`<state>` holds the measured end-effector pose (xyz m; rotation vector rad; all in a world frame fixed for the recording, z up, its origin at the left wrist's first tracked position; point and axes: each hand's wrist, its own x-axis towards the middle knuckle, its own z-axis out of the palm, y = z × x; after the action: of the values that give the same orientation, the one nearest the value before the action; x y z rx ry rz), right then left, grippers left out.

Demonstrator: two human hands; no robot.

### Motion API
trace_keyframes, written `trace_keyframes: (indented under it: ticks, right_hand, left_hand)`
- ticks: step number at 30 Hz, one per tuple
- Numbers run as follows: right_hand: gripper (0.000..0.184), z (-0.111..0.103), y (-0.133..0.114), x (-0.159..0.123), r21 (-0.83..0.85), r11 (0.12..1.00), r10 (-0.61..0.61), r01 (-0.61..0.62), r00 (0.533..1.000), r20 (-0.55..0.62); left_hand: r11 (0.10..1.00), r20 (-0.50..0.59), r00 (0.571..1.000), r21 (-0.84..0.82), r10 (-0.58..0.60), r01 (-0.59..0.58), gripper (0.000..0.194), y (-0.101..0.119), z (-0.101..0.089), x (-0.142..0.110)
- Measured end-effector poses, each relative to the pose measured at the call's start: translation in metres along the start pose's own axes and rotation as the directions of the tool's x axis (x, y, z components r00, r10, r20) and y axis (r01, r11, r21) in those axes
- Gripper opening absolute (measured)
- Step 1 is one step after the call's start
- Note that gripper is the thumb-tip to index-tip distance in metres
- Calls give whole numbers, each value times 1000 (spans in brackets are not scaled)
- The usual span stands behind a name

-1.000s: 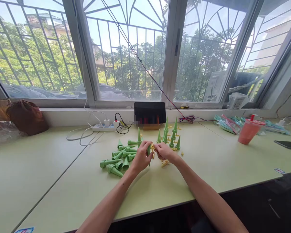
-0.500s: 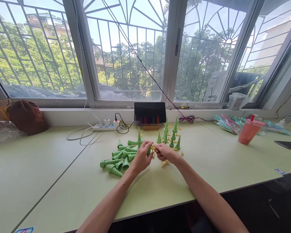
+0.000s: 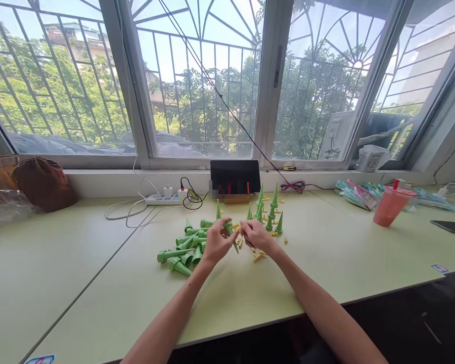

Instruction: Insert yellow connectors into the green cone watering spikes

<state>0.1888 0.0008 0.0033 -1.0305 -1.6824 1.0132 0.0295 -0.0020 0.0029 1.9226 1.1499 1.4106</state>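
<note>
My left hand [image 3: 219, 241] is closed around a green plant-watering spike [image 3: 228, 228], whose pointed end slants down to the right. Close beside it, my right hand [image 3: 257, 235] pinches a small yellow valve [image 3: 237, 227], partly hidden by the fingertips. A pile of loose green spikes [image 3: 180, 255] lies left of my left hand. Beyond my right hand stand several upright green spikes [image 3: 273, 205] with yellow valves fitted in their sides. Loose yellow valves [image 3: 258, 257] lie on the table under and beside my right hand.
On the pale table [image 3: 326, 268], a tablet [image 3: 235, 177] stands at the back beside a power strip [image 3: 161, 198] with cables. To the right are a red drink cup [image 3: 392, 205], plastic packets [image 3: 356, 194] and a phone [image 3: 451, 227]. A brown bag [image 3: 45, 184] sits far left.
The green spike in my left hand has tilted, its tip now showing below the fingers. My hands have drawn slightly apart, and the yellow valve is apart from the spike's body.
</note>
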Motion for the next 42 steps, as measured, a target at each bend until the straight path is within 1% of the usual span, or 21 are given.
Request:
trace_keyframes:
  ticks: [2, 3, 5, 7, 10, 13, 15, 17, 20, 24, 28, 30, 31, 33, 35, 36, 39, 40, 42]
  right_hand:
    - [30, 1, -4, -2, -159, 977, -152, 140, 986, -71]
    - [23, 2, -6, -4, -210, 958, -217, 197, 973, -73]
    - [13, 3, -11, -8, -236, 933, -281, 272, 960, -7]
    - [21, 4, -15, -12, -225, 923, -305, 311, 950, 61]
    - [31, 6, -19, -16, -230, 921, -307, 315, 949, 73]
    - [29, 8, -20, -16, -230, 934, -272, 273, 962, 39]
    - [26, 9, -20, -15, -234, 940, -261, 247, 965, -27]
    - [26, 9, -21, -14, -237, 943, -266, 232, 956, -122]
    - [28, 8, -22, -14, -238, 947, -275, 218, 931, -241]
    - [26, 5, -21, -15, -300, 933, -298, 198, 893, -338]
    - [24, 1, -23, -16, -408, 889, -374, 206, 842, -389]
    - [22, 0, -29, -15, -460, 857, -427, 230, 817, -387]
    - [21, -1, -33, -14, -486, 841, -446, 237, 813, -374]
    - [21, -3, -42, -11, -536, 811, -456, 235, 828, -326]
    - [21, -4, -51, -4, -598, 770, -433, 222, 871, -234]
    - [22, -4, -54, 0, -624, 750, -424, 221, 884, -196]
    - [22, -3, -61, 19, -699, 684, -395, 208, 912, -115]
    - [22, -3, -63, 27, -728, 663, -358, 174, 928, -104]
    - [21, -3, -64, 43, -775, 626, -247, 87, 965, -91]
  left_hand:
    - [985, -48, 987, -88, -154, 149, 39, 2, -2, 2]
    - [969, -57, 976, -142, -212, 203, 41, 3, -2, 2]
    - [934, -65, 956, -243, -285, 262, 43, 4, -2, 3]
    - [912, -71, 945, -293, -320, 287, 44, 4, -2, 3]
    - [915, -91, 939, -274, -331, 296, 44, 4, -2, 3]
    - [930, -87, 945, -230, -314, 288, 44, 4, -2, 2]
    - [940, -67, 953, -199, -295, 277, 43, 5, -2, 1]
    - [958, -55, 964, -142, -259, 249, 40, 5, -1, 0]
    - [981, -52, 981, -47, -189, 187, 36, 4, 1, -2]
    - [993, -35, 992, 21, -118, 118, 34, 2, 3, -3]
    - [991, -1, 998, 117, -69, 68, 34, -2, 4, -5]
    - [975, 18, 1000, 222, 1, -5, 30, -4, 5, -7]
    - [965, 35, 999, 260, 31, -39, 28, -6, 6, -8]
    - [953, 130, 990, 287, 63, -98, 26, -7, 8, -11]
    - [943, 244, 965, 292, 91, -162, 27, -6, 11, -15]
    - [936, 291, 951, 294, 104, -193, 28, -5, 12, -17]
    - [923, 377, 919, 303, 113, -238, 30, -1, 14, -22]
    - [922, 395, 912, 302, 111, -244, 29, 0, 15, -23]
    - [920, 413, 904, 302, 111, -251, 29, 2, 15, -23]
